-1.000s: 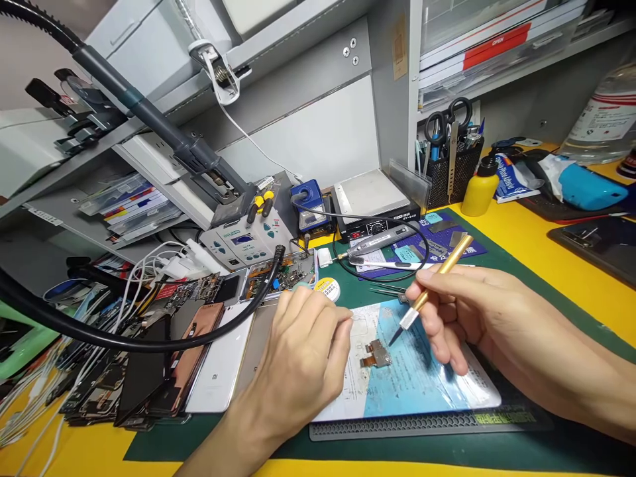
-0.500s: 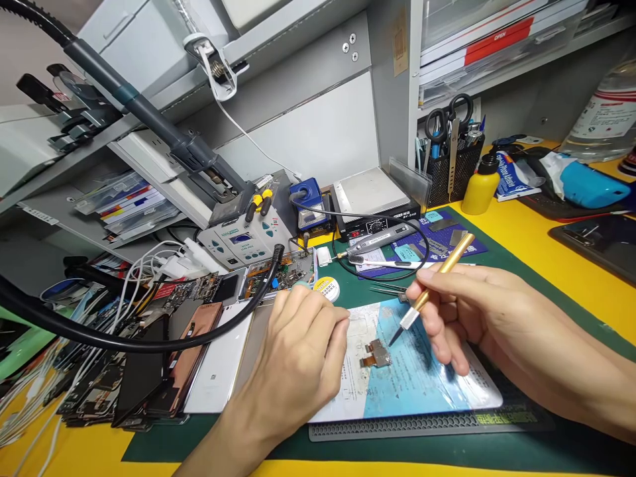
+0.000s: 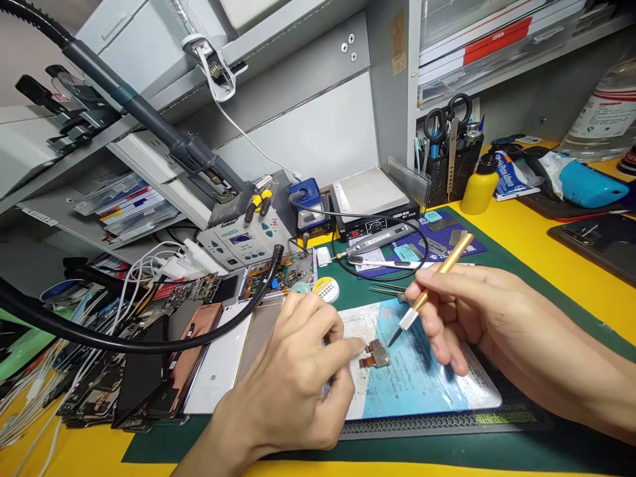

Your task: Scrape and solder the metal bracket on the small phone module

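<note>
A small grey metal phone part (image 3: 380, 354) with two copper-coloured flex cables lies on a blue-and-white printed sheet (image 3: 422, 384). My left hand (image 3: 303, 364) is beside it, index finger stretched out with the tip at the upper flex cable; whether it touches cannot be made out. Nothing shows between that hand's finger and thumb, and its other fingers are curled. Between thumb and fingers of my right hand (image 3: 477, 311) is a craft knife (image 3: 437, 285) with a gold handle and silver collar. Its dark tip points down just right of the part.
Tweezers (image 3: 390, 289) lie behind the sheet on the green mat (image 3: 521, 285). Stacked phones (image 3: 218, 364) and a board-filled tray (image 3: 293, 273) stand left, under a black hose (image 3: 149, 344). Behind are a rework station (image 3: 243, 242), a hot plate (image 3: 370, 199) and a yellow bottle (image 3: 480, 189).
My left hand has moved slightly down and right, and its index finger has stretched out to the phone part. My right hand and the craft knife have stayed nearly still.
</note>
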Demonstrator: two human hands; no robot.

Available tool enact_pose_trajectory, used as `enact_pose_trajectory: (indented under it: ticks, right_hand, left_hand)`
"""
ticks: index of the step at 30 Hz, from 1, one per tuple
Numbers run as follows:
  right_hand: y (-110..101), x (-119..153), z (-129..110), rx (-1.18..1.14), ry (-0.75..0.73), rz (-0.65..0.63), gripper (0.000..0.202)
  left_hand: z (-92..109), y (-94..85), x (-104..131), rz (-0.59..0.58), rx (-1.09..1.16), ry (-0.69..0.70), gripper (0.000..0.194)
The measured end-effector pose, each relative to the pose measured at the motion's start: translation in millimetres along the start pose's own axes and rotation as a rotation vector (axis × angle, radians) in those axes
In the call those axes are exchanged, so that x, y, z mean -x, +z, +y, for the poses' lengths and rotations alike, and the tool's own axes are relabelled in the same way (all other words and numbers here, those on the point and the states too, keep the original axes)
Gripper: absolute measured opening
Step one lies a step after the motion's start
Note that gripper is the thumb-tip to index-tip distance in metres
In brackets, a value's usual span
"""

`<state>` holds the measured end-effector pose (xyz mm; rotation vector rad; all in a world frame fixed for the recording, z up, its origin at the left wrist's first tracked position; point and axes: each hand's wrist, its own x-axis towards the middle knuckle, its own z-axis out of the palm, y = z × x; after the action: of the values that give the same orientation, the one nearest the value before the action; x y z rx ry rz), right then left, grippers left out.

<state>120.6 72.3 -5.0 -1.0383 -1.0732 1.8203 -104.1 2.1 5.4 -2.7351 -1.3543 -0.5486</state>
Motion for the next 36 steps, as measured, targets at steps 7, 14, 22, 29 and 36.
enact_pose_trajectory:
  ticks: [7,14,22,29,36]
  right_hand:
    - [-2,1,2,0.000,0.002,0.004,0.038]
    - [0,3,2,-0.007,0.003,0.001,0.038]
    - [-2,1,3,0.009,-0.011,0.006,0.040]
    - [-3,1,6,0.017,0.000,0.008,0.042]
    - [-2,2,4,0.018,0.001,-0.010,0.041]
  left_hand:
    - [-1,2.3,0,0.013,-0.051,-0.012,0.029]
    - [1,4.2,-2,0.022,-0.072,0.002,0.029]
    - [-8,1.9,-4,0.148,-0.086,-0.003,0.015]
    - [-20,3.9,-2,0.184,-0.093,-0.064,0.010]
    - [-22,8.2,-2,0.109,-0.064,-0.082,0.013]
